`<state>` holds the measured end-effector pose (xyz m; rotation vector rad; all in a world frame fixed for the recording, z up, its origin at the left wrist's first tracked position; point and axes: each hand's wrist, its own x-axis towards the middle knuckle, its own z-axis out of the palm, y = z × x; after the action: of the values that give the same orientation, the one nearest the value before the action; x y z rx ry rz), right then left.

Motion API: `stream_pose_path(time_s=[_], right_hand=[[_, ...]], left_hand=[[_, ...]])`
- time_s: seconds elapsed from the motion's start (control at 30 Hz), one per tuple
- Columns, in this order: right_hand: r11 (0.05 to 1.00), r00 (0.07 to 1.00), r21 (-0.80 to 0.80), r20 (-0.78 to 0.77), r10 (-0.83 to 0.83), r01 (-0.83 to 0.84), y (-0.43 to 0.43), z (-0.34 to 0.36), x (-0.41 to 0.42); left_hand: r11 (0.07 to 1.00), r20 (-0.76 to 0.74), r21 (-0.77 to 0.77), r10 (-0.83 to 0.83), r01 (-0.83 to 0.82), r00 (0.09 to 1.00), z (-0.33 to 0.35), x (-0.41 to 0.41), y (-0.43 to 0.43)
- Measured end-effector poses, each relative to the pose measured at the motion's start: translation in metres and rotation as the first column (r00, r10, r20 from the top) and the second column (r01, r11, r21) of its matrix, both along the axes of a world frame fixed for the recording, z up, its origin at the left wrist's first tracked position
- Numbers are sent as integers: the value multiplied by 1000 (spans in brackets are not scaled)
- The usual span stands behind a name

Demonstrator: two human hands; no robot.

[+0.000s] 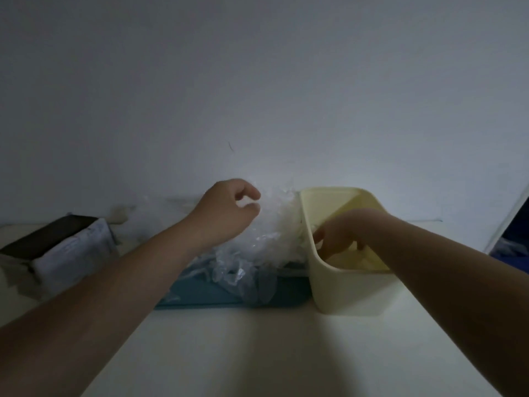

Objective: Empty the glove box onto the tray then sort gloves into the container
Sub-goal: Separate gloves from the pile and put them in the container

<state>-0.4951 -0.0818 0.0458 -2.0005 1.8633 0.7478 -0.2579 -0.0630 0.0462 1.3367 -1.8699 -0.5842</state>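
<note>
The box (65, 247) looked emptied, with gloves (274, 224) heaped on the tray (200, 293). Your left hand (226, 213) pinched some; your right hand (343, 233) was inside the container (343, 293), grip unclear.

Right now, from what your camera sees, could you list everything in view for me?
glove box: one, grey-white, open, far left.
tray: one, blue, centre.
gloves: heap, count unclear, clear plastic, on the tray.
container: one, pale yellow, right of the tray.
table: one, white, beneath everything.
wall: one, grey-white, behind.
left hand: one, fingers pinching the gloves.
right hand: one, inside the container; grip unclear.
</note>
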Motion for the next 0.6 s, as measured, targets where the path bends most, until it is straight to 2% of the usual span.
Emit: stream_pose_path(time_s=[0.07, 0.13, 0.27, 0.33, 0.4, 0.43, 0.47, 0.53, 0.6], right_hand=[[987, 998, -160, 55, 20, -11, 0, 14, -2], [930, 992, -368, 108, 62, -18, -1, 28, 1], [755, 940, -652, 296, 171, 68, 13, 44, 31], [728, 853, -672, 452, 261, 133, 29, 43, 56], [761, 739, -621, 600, 307, 188, 40, 28, 78], [792, 713, -581, 635, 295, 189, 43, 16, 85], [825, 726, -541, 633, 269, 166, 45, 2, 94], [881, 815, -460, 550, 184, 112, 41, -25, 104], [897, 874, -438, 457, 167, 57, 35, -42, 112]], left_hand=[[996, 264, -48, -53, 69, 963, -22, 13, 0], [993, 432, -30, -89, 113, 897, -44, 20, 0], [993, 545, -21, -85, 116, 834, -68, 22, 1], [994, 516, -71, -30, 77, 856, -69, 28, 2], [992, 501, -111, 5, 58, 866, -68, 39, 5], [990, 501, -131, 23, 50, 865, -69, 45, 7], [989, 494, -143, 44, 31, 868, -70, 54, 10], [982, 451, -191, 79, 10, 889, -76, 70, 16], [967, 408, -255, 118, -11, 905, -82, 86, 23]])
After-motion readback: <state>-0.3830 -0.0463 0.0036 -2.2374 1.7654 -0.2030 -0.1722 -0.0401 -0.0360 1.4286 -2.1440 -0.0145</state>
